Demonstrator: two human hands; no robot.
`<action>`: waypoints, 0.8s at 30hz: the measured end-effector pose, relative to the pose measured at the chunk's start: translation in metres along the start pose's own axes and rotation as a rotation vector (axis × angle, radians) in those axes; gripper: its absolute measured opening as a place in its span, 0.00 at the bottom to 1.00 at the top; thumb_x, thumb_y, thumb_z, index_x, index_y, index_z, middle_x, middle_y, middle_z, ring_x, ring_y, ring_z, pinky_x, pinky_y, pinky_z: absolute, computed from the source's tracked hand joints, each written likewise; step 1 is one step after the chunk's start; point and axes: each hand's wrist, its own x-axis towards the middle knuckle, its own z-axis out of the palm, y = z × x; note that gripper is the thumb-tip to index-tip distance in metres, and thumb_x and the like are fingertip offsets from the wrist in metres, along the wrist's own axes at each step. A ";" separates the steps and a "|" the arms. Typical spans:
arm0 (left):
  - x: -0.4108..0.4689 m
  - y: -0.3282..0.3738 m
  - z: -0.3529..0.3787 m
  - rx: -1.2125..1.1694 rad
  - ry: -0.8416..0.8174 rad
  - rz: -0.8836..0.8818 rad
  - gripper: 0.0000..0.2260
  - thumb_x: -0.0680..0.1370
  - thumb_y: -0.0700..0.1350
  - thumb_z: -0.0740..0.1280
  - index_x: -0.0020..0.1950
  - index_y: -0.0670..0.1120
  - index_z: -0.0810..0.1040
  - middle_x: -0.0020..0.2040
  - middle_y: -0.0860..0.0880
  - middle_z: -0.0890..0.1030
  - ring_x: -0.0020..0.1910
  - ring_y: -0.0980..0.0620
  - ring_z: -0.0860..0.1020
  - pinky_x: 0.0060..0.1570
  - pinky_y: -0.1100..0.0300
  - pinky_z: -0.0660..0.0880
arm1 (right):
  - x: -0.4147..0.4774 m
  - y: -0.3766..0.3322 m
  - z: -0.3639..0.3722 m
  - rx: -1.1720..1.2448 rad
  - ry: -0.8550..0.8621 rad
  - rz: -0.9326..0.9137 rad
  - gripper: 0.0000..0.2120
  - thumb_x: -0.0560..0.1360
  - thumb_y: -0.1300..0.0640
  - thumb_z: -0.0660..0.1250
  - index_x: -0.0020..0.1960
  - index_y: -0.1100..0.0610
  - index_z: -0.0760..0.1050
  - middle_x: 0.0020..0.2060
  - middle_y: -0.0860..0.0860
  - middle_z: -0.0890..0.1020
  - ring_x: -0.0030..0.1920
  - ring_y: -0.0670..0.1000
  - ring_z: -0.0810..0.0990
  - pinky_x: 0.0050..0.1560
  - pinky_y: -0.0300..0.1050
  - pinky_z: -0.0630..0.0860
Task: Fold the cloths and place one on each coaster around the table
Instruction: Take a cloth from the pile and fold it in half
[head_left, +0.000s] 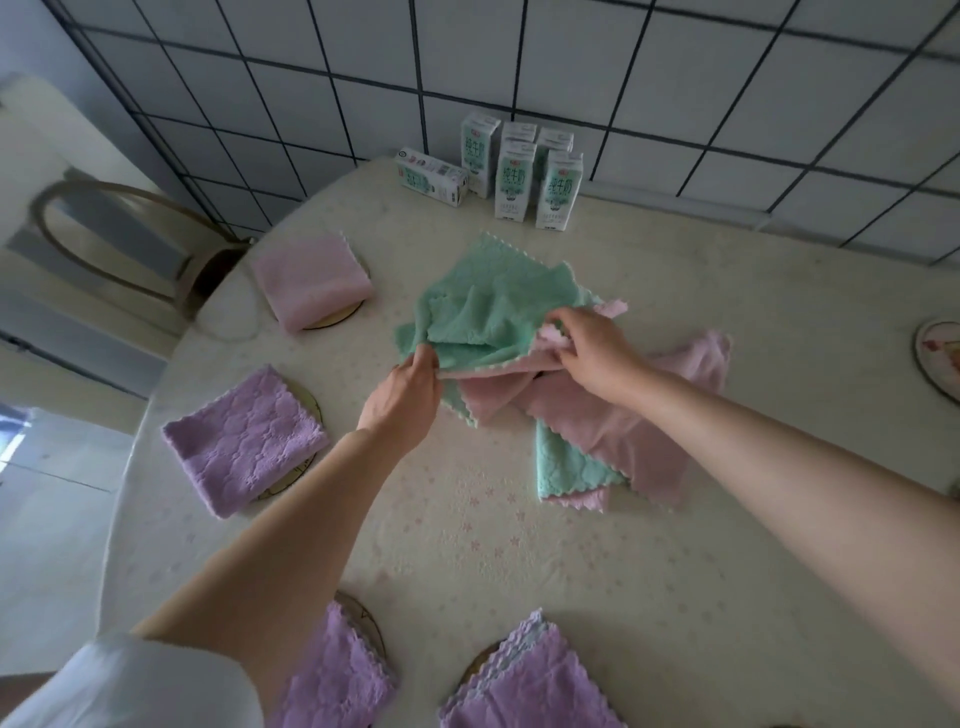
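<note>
— Tiled wall (311, 78), round table (675, 519). The hands?
— Left hand (402, 400) pinches the green cloth (488, 306), centre frame; right hand (592, 353) fingers curl round its right edge, pink cloth (623, 431) lower right.

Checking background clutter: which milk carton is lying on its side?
The leftmost milk carton; the other cartons beside it all stand upright.
</note>
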 end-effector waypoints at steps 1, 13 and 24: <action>0.001 0.006 -0.006 -0.054 0.001 -0.003 0.04 0.81 0.43 0.54 0.51 0.42 0.64 0.44 0.43 0.75 0.35 0.43 0.73 0.33 0.51 0.69 | -0.003 0.000 -0.009 0.007 0.041 0.015 0.16 0.77 0.63 0.62 0.65 0.60 0.71 0.59 0.56 0.75 0.55 0.52 0.75 0.54 0.37 0.66; -0.029 0.111 -0.020 -0.217 0.164 0.227 0.05 0.75 0.36 0.63 0.50 0.40 0.73 0.45 0.47 0.76 0.42 0.48 0.75 0.39 0.64 0.66 | -0.099 0.048 -0.079 -0.004 0.548 0.068 0.10 0.65 0.74 0.65 0.44 0.65 0.77 0.44 0.60 0.75 0.42 0.56 0.76 0.43 0.38 0.65; -0.148 0.187 0.103 -0.113 0.082 0.464 0.12 0.74 0.32 0.64 0.55 0.38 0.81 0.50 0.44 0.80 0.47 0.45 0.80 0.49 0.51 0.78 | -0.289 0.173 -0.053 -0.001 0.423 0.106 0.14 0.64 0.76 0.68 0.46 0.63 0.80 0.42 0.58 0.75 0.41 0.58 0.77 0.43 0.34 0.64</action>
